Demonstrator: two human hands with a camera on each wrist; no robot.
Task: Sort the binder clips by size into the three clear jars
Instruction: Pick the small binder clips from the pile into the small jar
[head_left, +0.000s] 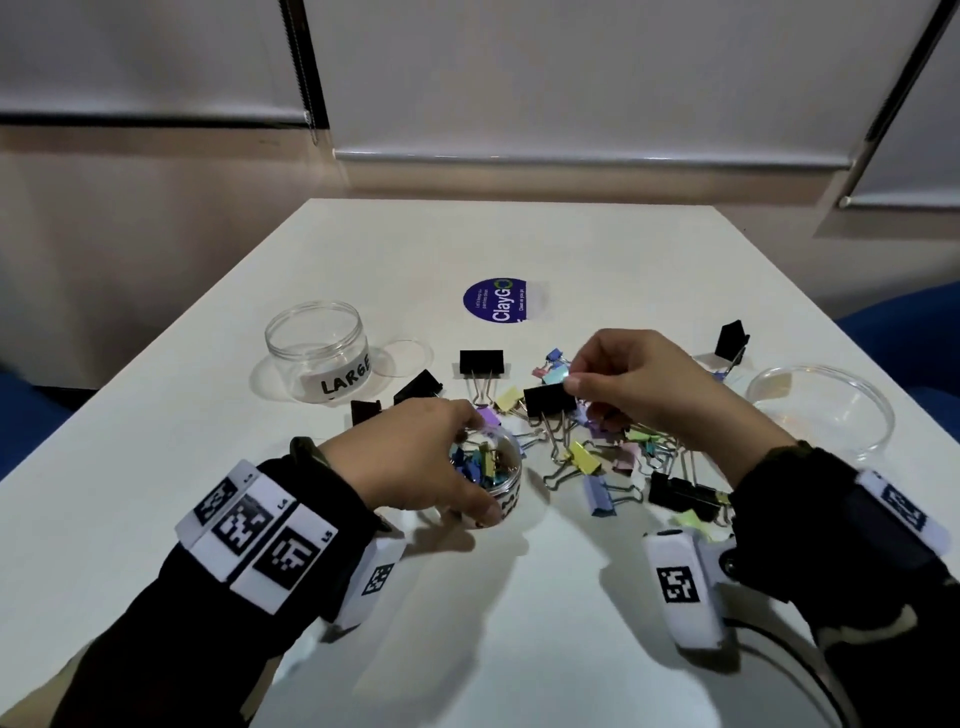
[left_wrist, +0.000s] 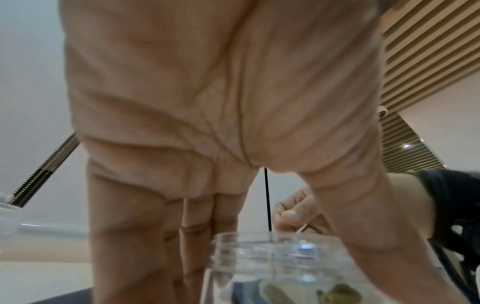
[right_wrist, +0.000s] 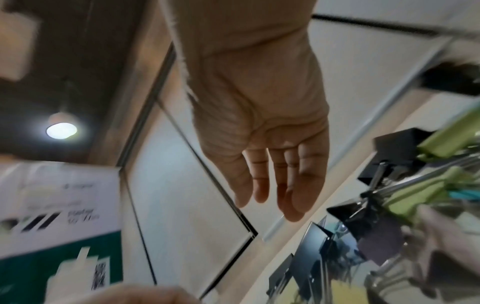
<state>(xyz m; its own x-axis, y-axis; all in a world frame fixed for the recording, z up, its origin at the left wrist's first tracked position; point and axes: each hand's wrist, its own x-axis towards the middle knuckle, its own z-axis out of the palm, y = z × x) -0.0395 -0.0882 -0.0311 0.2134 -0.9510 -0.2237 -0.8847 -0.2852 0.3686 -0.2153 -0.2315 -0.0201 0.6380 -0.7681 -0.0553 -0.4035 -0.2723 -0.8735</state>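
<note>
My left hand (head_left: 475, 465) grips the rim of a small clear jar (head_left: 506, 499) that stands on the white table and holds several small coloured clips. The left wrist view shows its fingers (left_wrist: 145, 236) beside the jar's mouth (left_wrist: 280, 263). My right hand (head_left: 571, 371) is raised over the pile of mixed binder clips (head_left: 597, 452), thumb and forefinger pinching a small light-blue clip (head_left: 558, 375). A clear jar labelled LARGE (head_left: 317, 353) stands empty at the back left. Another clear jar (head_left: 821, 410) sits at the right edge.
Large black clips lie around the pile, one (head_left: 481, 361) behind it, one (head_left: 418, 387) to the left, one (head_left: 732, 338) at the far right, one (head_left: 680, 493) near my right wrist. A clear lid (head_left: 402, 358) lies beside the LARGE jar. A round blue sticker (head_left: 496, 300) is further back.
</note>
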